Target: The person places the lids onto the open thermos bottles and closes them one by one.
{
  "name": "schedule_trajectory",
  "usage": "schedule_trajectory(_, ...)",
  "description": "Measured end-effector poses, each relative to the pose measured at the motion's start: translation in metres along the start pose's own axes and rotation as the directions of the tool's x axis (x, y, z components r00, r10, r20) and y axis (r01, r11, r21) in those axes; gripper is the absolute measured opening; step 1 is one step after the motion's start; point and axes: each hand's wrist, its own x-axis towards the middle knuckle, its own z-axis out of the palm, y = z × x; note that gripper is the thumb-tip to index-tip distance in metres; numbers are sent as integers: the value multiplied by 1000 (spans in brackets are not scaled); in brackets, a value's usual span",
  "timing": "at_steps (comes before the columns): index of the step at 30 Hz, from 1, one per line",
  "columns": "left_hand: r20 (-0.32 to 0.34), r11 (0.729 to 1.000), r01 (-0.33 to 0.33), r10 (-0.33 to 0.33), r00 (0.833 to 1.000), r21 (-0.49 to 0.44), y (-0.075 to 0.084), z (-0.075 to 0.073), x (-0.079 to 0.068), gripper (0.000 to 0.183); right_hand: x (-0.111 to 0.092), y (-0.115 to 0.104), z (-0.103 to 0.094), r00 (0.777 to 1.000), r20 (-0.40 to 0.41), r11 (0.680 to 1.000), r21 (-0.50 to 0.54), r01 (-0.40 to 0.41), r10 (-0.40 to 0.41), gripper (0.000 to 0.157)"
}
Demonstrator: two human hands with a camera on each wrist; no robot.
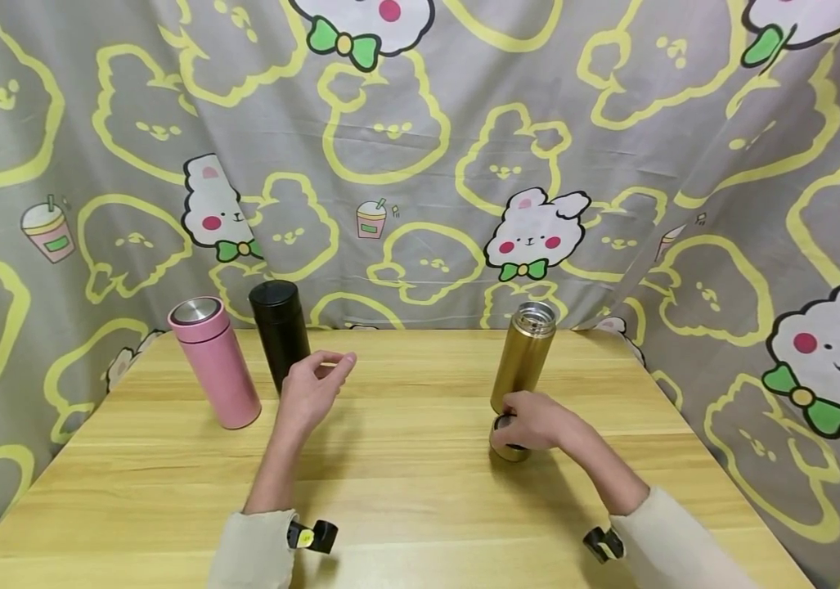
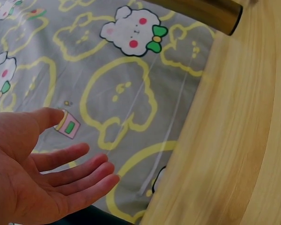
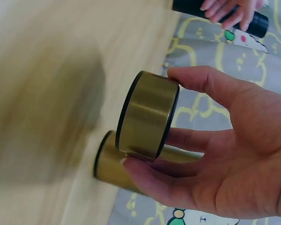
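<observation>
In the head view, my right hand (image 1: 537, 423) grips a round gold lid (image 1: 514, 452) just in front of a gold thermos bottle (image 1: 525, 356). That bottle stands upright with its steel mouth uncovered. In the right wrist view, the thumb and fingers pinch the lid (image 3: 149, 115) by its side; whether it touches the table cannot be told. My left hand (image 1: 314, 384), held in the air with loose fingers, is in front of and partly over a black bottle (image 1: 283, 331). The left wrist view shows nothing in its palm (image 2: 42, 173).
A pink thermos bottle (image 1: 217, 368) with a steel-topped lid stands left of the black one. All the bottles are on a light wooden table (image 1: 405, 491). Behind and at the sides hangs a grey cartoon-print curtain (image 1: 420, 164), close to the table's back edge.
</observation>
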Motion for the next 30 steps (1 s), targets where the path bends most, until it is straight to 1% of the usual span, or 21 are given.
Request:
schedule_trajectory(6, 24, 998, 18, -17, 1000, -61, 0, 2, 1, 49, 3, -14, -4, 999, -52, 998, 65, -10, 13, 28)
schedule_trajectory(9, 25, 998, 16, -15, 1000, -60, 1, 1, 1, 48, 6, -21, -4, 997, -78, 994, 109, 7, 2, 31)
schedule_trajectory(12, 20, 999, 13, -12, 1000, -53, 1, 0, 0, 49, 8, -26, -3, 994, -110, 987, 160, 25, -7, 37)
schedule_trajectory(16, 20, 998, 0, 2, 1000, -55, 0, 1, -1, 48, 5, -30, -2, 988, -152, 966, 257, 24, 16, 45)
schedule_trajectory(21, 29, 997, -19, 21, 999, -69, 0, 6, 0, 40, -1, -32, -2, 979, -198, 930, 366, 26, 51, 51)
schedule_trajectory(27, 54, 996, -8, 13, 998, -94, 3, 9, -2, 42, -5, -31, -4, 968, -240, 906, 422, 40, 69, 53)
schedule_trajectory(30, 56, 996, -25, 30, 998, -87, 8, 9, -4, 42, -4, -29, -5, 963, -257, 903, 428, 42, 77, 54)
